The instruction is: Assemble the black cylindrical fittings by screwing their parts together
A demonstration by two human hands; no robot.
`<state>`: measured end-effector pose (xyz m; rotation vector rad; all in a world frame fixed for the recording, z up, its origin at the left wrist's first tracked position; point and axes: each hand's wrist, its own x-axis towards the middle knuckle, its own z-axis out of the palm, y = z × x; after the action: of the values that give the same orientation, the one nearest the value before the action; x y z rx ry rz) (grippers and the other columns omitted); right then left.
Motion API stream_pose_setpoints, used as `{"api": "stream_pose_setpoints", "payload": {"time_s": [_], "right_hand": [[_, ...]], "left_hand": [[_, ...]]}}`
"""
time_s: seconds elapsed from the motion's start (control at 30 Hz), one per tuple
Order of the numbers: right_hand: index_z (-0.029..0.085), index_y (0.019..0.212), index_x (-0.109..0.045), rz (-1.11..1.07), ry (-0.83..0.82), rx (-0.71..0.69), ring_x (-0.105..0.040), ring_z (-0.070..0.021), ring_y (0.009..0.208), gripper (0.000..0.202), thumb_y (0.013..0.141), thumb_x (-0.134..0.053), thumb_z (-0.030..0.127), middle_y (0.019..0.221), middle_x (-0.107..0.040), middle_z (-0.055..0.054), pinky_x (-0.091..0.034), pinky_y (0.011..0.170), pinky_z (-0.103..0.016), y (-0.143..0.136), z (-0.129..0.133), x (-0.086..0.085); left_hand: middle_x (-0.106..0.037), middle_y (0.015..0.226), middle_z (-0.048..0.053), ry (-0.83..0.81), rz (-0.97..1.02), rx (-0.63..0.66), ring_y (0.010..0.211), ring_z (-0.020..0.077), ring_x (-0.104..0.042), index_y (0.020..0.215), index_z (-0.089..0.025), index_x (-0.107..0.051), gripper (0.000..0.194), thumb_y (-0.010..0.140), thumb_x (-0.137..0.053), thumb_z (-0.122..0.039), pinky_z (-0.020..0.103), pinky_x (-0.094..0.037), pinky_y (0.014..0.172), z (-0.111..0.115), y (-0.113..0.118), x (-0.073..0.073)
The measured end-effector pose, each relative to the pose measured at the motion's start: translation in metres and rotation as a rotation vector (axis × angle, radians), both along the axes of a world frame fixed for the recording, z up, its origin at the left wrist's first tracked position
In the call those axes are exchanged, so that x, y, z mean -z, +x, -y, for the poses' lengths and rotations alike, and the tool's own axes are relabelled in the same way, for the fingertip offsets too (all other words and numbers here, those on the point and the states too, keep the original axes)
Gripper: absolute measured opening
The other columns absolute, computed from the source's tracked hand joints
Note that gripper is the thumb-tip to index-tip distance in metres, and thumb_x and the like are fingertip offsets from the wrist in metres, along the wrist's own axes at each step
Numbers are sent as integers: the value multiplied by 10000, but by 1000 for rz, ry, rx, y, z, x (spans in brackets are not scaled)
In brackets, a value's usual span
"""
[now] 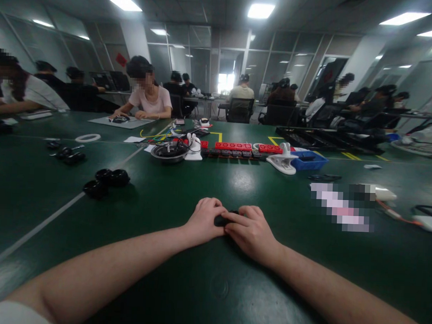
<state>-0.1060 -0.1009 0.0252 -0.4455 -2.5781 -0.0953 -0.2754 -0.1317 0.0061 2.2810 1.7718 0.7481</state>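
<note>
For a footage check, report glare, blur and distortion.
Head view: ceiling lights glare white, a pale sheen marks the table, far people look soft, the sides stretched; the black piece between left hand and right hand shows little detail.

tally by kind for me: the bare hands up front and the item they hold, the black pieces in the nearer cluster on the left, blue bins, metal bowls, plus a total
hands: 2 (left hand, right hand)
dark item in them: 1
black pieces, nearer left cluster: 3
blue bin: 1
metal bowl: 1
total: 8
</note>
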Motion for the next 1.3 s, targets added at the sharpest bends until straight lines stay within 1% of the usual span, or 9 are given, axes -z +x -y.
{"api": "stream_pose_setpoints", "payload": {"time_s": [0.07, 0.2, 0.37, 0.6, 0.77, 0.93, 1.03, 1.17, 1.3], "right_hand": [[234, 761, -632, -1, 7, 22, -427, -175, 842, 187, 809, -452, 219, 1085, -583, 29, -313, 734, -339, 2, 1, 1], [234, 706, -645, -52, 8, 111, -419, -204, 902, 183, 785, -480, 236, 1171, -520, 1, -324, 761, -363, 5, 3, 2], [213, 684, -648, -46, -24, 174, -413, -233, 938, 159, 749, -503, 226, 1182, -498, -38, -333, 787, -398, 7, 2, 1], [179, 693, -617, -28, -39, 222, -398, -245, 976, 151, 746, -479, 211, 1163, -502, -67, -329, 817, -407, 8, -1, 0], [177, 723, -598, -8, -40, 248, -392, -248, 985, 123, 733, -477, 198, 1160, -486, -81, -328, 817, -406, 8, -5, 0], [173, 744, -576, 15, -53, 257, -398, -233, 960, 147, 766, -433, 199, 1134, -478, -92, -336, 809, -391, 8, -6, -4], [170, 758, -565, 33, -88, 256, -406, -222, 934, 181, 793, -413, 260, 1082, -484, -97, -343, 795, -377, 8, -5, -7], [170, 764, -561, 53, -118, 285, -417, -218, 885, 284, 793, -418, 414, 998, -498, -96, -357, 736, -359, 6, -6, -6], [166, 762, -567, 91, -116, 326, -424, -210, 847, 345, 784, -414, 474, 922, -513, -90, -356, 705, -343, 3, -7, -4]], "left_hand": [[-490, 895, 12, -3, 6, 3, 890, 188, -427, 818, -217, -582, 258, 604, -637, -352, 356, -345, 831, 0, -1, 0], [-487, 894, 17, -12, 14, -9, 877, 187, -429, 830, -211, -579, 294, 621, -618, -413, 357, -347, 826, -1, -2, -1], [-480, 890, 16, -23, 17, -15, 869, 188, -430, 834, -218, -579, 325, 628, -601, -467, 359, -348, 812, -1, -3, -2], [-480, 893, 22, -23, 20, -16, 871, 193, -427, 852, -212, -574, 358, 637, -586, -499, 361, -348, 803, 0, -4, -1], [-480, 904, 26, -33, 14, -14, 875, 196, -425, 873, -213, -575, 393, 633, -579, -522, 361, -351, 797, -1, -4, -2], [-483, 906, 27, -32, 17, -12, 871, 198, -424, 862, -209, -578, 396, 627, -580, -527, 370, -351, 803, -2, -5, -1], [-486, 906, 24, -21, 14, -17, 872, 196, -426, 854, -213, -577, 377, 631, -582, -517, 369, -349, 807, -2, -5, 1], [-485, 913, 24, -23, 7, -16, 892, 199, -424, 851, -210, -573, 373, 627, -590, -508, 367, -343, 819, -2, -4, 1], [-485, 909, 26, -23, 8, -11, 889, 197, -423, 844, -207, -578, 366, 636, -581, -507, 365, -344, 818, -2, -4, 0]]}}
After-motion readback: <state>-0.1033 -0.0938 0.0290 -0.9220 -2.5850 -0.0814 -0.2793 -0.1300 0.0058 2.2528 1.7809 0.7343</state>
